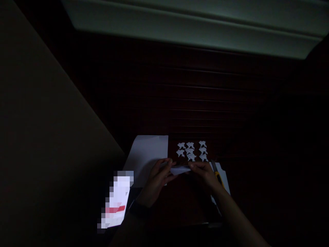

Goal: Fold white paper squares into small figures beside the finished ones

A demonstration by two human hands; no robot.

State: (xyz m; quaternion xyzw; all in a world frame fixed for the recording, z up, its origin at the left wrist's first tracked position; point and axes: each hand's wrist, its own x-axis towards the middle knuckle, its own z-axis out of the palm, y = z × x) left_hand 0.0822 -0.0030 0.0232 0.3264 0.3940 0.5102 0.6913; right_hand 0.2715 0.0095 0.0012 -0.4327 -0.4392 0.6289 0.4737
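The scene is very dark. My left hand [156,180] and my right hand [205,173] meet over a dark table and pinch the two ends of a small white folded paper piece [181,169] between their fingertips. Just beyond the hands lie several small white folded paper figures [191,151] set out in rows. A white sheet of paper [147,154] lies under and behind my left hand.
A yellow utility knife [218,175] rests on another white sheet [223,178] beside my right hand. A pixelated white and red object [117,200] lies at the near left. A dark slatted wall [205,99] rises behind the table; a pale wall [38,120] fills the left.
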